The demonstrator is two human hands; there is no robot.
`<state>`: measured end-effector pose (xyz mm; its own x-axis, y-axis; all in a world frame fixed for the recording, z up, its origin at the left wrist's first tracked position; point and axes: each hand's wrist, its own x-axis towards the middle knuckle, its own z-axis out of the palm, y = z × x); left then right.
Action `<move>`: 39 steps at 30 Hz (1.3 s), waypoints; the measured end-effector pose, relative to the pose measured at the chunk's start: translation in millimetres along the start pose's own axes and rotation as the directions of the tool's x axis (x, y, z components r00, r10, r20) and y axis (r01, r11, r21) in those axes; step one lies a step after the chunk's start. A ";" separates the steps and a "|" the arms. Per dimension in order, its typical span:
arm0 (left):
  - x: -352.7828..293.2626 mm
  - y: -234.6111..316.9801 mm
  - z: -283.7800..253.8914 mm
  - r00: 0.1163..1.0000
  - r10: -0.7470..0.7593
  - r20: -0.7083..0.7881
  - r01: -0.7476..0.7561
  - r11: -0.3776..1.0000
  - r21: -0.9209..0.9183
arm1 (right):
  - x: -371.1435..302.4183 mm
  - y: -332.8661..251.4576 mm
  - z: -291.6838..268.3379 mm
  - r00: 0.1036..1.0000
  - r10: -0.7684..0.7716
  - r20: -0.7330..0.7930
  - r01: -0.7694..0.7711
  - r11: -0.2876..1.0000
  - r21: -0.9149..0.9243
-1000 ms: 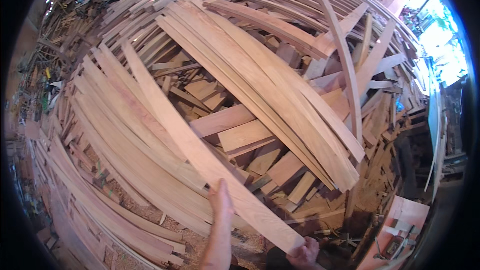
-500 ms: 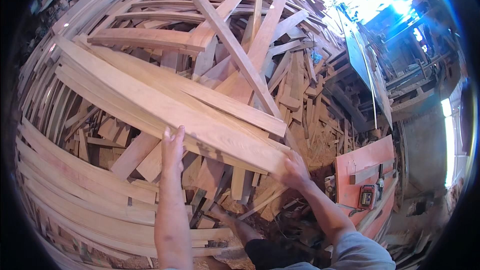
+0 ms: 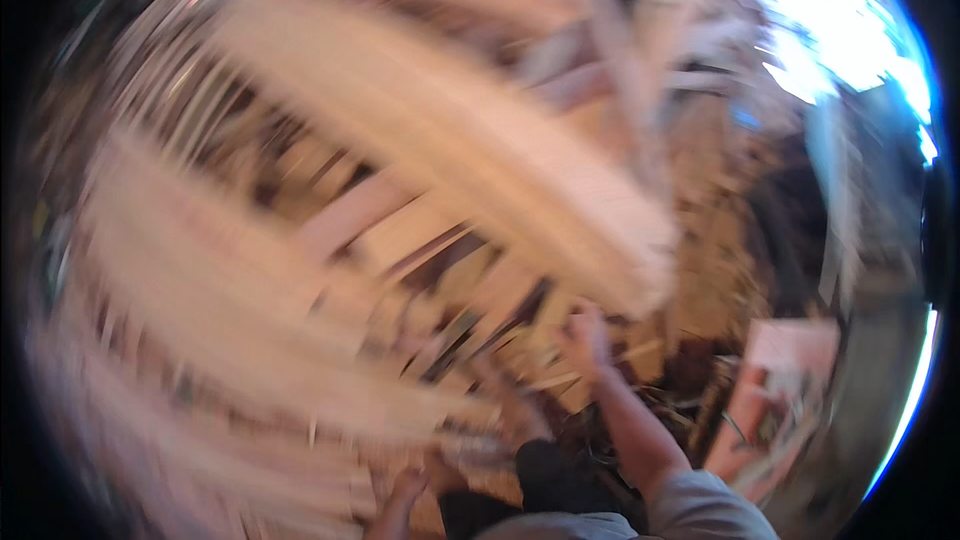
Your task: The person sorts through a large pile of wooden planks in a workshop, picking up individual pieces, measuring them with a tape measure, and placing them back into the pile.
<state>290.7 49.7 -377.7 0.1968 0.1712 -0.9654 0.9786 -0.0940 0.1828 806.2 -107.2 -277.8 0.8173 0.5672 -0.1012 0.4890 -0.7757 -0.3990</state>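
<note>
The whole view is smeared by motion. Long pale planks (image 3: 480, 150) lie slanting across the pile, their near ends just beyond my right hand (image 3: 587, 332). That hand looks free of the wood, with its blurred fingers partly apart and nothing visible in them. Low in the picture, close to my leg, hangs my left hand (image 3: 407, 488); its fingers are too blurred to read. To its upper left lies another stack of long boards (image 3: 210, 270).
Short offcuts (image 3: 440, 260) fill the gap between the two board stacks. At the right stands an orange-red panel (image 3: 790, 350) with blurred items on it. Sawdust (image 3: 705, 210) covers ground beyond the plank ends. My feet are among scraps below.
Both hands have come off the long plank they held. My left hand has dropped down beside my leg, and my right has drawn back from the plank's end. The view has swung.
</note>
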 end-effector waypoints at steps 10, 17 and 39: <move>-45.6 -52.2 126.7 0.932 -0.353 0.080 0.355 0.850 -0.389 | -191.5 -25.8 134.2 0.582 -0.172 0.795 0.108 0.985 0.135; -57.1 -30.0 103.3 0.794 -0.601 -0.088 0.547 0.771 -0.327 | -51.9 -155.7 255.0 0.827 -0.289 0.481 0.210 0.954 0.212; -59.2 -73.7 73.9 0.798 -0.560 -0.221 0.450 0.799 -0.399 | 58.7 -336.1 341.6 0.797 -0.211 0.565 0.330 0.937 -0.116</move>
<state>202.6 -26.0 -347.8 -0.3779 0.4060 -0.8321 0.8940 0.3936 -0.2140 585.8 281.4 -461.0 0.3762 0.7725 -0.5115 0.7632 -0.5714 -0.3017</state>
